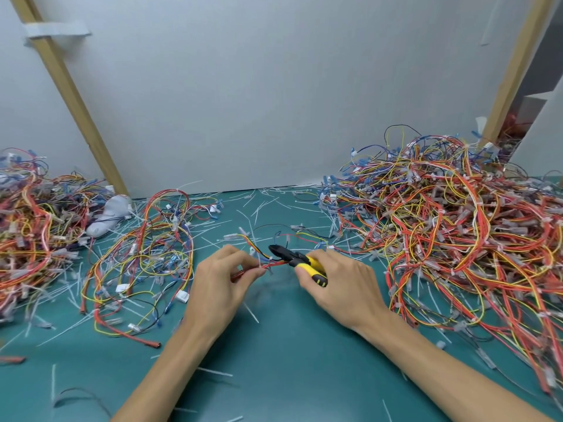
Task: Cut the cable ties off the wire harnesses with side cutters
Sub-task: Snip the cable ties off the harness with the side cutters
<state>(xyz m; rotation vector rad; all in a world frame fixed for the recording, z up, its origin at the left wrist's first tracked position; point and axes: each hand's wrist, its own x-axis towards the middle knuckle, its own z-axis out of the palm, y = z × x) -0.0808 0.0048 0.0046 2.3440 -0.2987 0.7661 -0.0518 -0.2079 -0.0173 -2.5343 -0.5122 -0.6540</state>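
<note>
My left hand (224,278) pinches a small wire harness (259,254) of red, yellow and black wires just above the green mat. My right hand (341,284) grips the yellow handles of the side cutters (300,259). Their black jaws point left and sit against the wires a little to the right of my left fingertips. A thin white cable tie end (259,263) sticks out by my left fingers. The harness runs on to the right behind the cutters, over the mat.
A big heap of harnesses (457,239) fills the right side, a smaller loose bundle (143,254) lies left of centre and another heap (27,223) sits at the far left. Cut white ties (253,205) litter the green mat (289,345). A grey wall panel stands behind.
</note>
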